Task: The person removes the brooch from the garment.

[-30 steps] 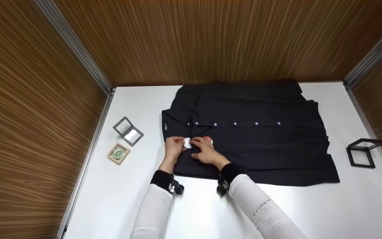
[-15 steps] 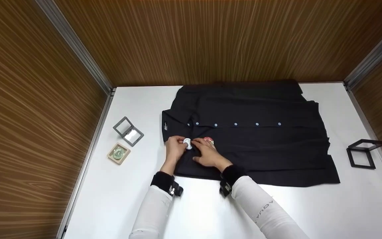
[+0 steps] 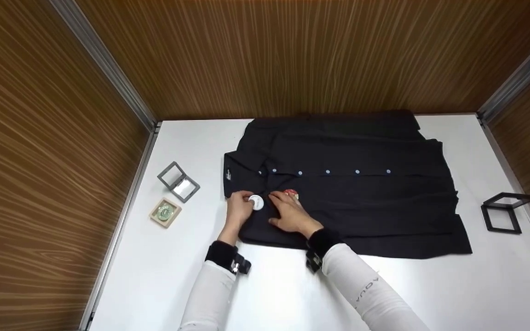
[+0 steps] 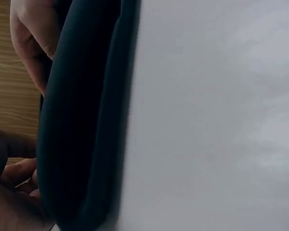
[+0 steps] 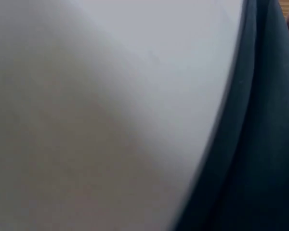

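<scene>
A black button-up shirt (image 3: 361, 211) lies spread on the white table, its collar to the left. Near the collar my left hand (image 3: 239, 209) pinches the edge of a white round badge (image 3: 256, 202), thumb and forefinger at its left side. My right hand (image 3: 291, 215) rests on the shirt just right of that badge, fingers extended. Partly covered by the right fingers is a red and cream patch or badge (image 3: 291, 192). In the left wrist view, the shirt's folded edge (image 4: 82, 110) hides most of both hands and the badge. Only shirt and table fill most of the right wrist view.
An open grey frame case (image 3: 178, 182) and a small wooden tray (image 3: 152, 219) holding a green ring-like piece (image 3: 164, 212) lie at left. At far right stands an open black frame case (image 3: 486, 216). Wood-grain panels (image 3: 274, 55) wall in the table (image 3: 274, 285).
My left hand has drawn slightly left and down with the white badge, which now shows its full round face. The right hand has shifted a little to the right, apart from the badge.
</scene>
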### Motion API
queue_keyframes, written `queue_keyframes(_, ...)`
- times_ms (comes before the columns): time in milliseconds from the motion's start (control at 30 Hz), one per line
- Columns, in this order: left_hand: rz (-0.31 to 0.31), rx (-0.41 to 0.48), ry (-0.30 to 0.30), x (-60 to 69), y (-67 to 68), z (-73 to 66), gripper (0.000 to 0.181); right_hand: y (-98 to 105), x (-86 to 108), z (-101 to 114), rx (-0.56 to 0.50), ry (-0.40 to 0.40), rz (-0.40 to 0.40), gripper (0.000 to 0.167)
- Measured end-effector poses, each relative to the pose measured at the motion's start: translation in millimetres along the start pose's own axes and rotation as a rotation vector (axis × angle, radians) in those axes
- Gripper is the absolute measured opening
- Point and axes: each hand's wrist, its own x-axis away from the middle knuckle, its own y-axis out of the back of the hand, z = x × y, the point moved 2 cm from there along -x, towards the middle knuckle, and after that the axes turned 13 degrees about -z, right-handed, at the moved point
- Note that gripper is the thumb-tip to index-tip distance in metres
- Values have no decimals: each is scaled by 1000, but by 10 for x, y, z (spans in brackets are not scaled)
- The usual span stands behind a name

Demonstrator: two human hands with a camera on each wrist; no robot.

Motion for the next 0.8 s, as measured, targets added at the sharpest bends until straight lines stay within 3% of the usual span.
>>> queue_keyframes(200,-59,39,53,-45,93,121,21,8,-2,-8,95,0,35,84)
queue_keyframes(433,-44,98,169,-76,159,187,23,7,-14,-14,188,19,75,93)
queue_keyframes(667,-39,132,185,-60,193,200,24,10,5,-18,242,78,64,92)
queue_keyframes(800,-58,167,180,-46,209,198,23,84,11,-5,169,128,2,85)
